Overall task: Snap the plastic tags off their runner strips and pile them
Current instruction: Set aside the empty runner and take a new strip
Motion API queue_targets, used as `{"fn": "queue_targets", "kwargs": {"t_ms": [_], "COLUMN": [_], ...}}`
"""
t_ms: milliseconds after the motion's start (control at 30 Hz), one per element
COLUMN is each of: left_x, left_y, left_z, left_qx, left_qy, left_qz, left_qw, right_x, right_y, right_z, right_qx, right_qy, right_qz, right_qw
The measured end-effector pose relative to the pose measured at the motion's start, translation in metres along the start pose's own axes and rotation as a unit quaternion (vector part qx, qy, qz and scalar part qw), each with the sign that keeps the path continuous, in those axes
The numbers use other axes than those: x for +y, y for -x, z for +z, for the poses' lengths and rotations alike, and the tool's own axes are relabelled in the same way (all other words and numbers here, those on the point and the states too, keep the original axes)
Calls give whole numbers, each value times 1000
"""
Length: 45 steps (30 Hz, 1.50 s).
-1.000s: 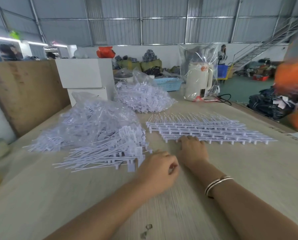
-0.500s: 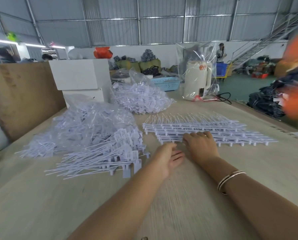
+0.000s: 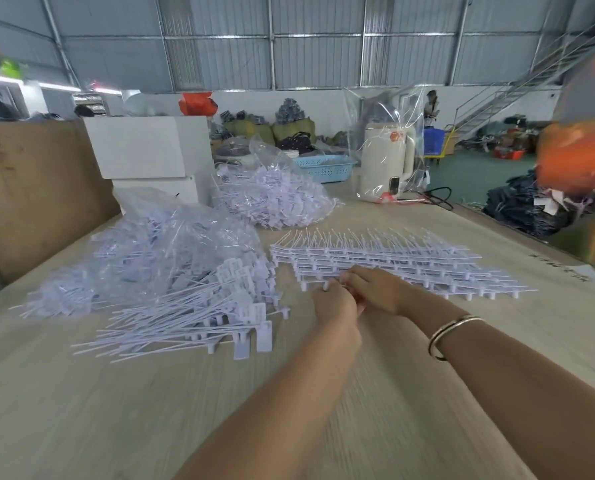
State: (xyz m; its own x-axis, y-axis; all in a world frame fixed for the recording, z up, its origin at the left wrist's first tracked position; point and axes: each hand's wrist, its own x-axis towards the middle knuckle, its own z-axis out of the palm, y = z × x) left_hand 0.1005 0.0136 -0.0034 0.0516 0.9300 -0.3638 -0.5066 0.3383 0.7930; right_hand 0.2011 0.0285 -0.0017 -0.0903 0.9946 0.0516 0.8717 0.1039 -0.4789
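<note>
Pale wood-grain surface (image 3: 116, 410) fills the lower frame. At centre, both hands meet at the near left edge of the stacked white plastic runner strips (image 3: 393, 265). Left hand (image 3: 334, 303) and right hand (image 3: 375, 289) curl onto a strip; exact grip cannot be told. Loose white tag pile (image 3: 185, 313) lies centre left.

orange object (image 3: 580, 161) at right edge blurred, cut off.

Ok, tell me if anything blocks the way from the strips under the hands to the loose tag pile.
Nothing visible does. Both hands, left and right, are at the near-left corner of the strips. Only bare table lies between there and the tag pile.
</note>
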Motion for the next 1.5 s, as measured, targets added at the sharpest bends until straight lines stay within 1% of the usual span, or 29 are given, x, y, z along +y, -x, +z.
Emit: {"fn": "queue_targets", "kwargs": {"t_ms": [100, 167, 200, 233, 300, 367, 400, 433, 500, 600, 733, 833, 933, 1033, 1133, 1267, 1367, 1433, 1500], "left_x": [-1, -1, 0, 2, 13, 18, 19, 17, 13, 21, 51, 66, 76, 92, 109, 135, 161, 171, 171], "left_y": [10, 13, 13, 12, 10, 10, 13, 16, 24, 30, 34, 38, 40, 38, 38, 38, 37, 37, 40], "left_z": [-5, -13, -18, -24, -35, -40, -40, -38, -34, -32, -44, -56, -73, -96, -112, -119, -120, -118, -117], "left_qx": [21, 44, 52, 60, 70, 60, 48, 32, 6, 4, 23, 30, 40, 69, 82, 61, 44, -1, -80], "left_qy": [-26, -97, -118, -116, -76, -41, -45, -54, -66, -71, -127, -167, -211, -233, -230, -233, -209, -245, -287], "left_qz": [24, 70, 98, 113, 97, 41, 20, 14, 27, 78, 185, 221, 266, 318, 342, 351, 346, 312, 266], "left_qw": [999, 992, 987, 985, 990, 997, 998, 998, 997, 994, 974, 960, 940, 917, 907, 905, 914, 918, 917], "right_x": [-2, 0, 2, 6, 14, 20, 23, 24, 27, 37, 47, 45, 41, 45, 48, 42, 34, 26, 11], "right_y": [-4, -4, -1, 2, 10, 18, 21, 23, 27, 34, 40, 39, 41, 46, 48, 47, 45, 44, 43], "right_z": [-9, -15, -18, -19, -20, -18, -18, -17, -17, -20, -23, -20, -20, -18, -15, -15, -14, -13, -11], "right_qx": [-21, -20, -21, -30, -58, -75, -77, -78, -76, -63, -38, -15, -11, 18, 25, 42, 59, 80, 108], "right_qy": [-11, -16, -12, 4, 37, 32, 31, 35, 39, 19, -31, -80, -105, -93, -51, -82, -160, -205, -189], "right_qz": [29, 38, 40, 39, 31, 31, 31, 29, 22, 23, 48, 62, 76, 79, 73, 60, 49, 42, 16], "right_qw": [999, 999, 999, 999, 997, 996, 996, 996, 996, 998, 998, 995, 992, 992, 996, 994, 984, 975, 976]}}
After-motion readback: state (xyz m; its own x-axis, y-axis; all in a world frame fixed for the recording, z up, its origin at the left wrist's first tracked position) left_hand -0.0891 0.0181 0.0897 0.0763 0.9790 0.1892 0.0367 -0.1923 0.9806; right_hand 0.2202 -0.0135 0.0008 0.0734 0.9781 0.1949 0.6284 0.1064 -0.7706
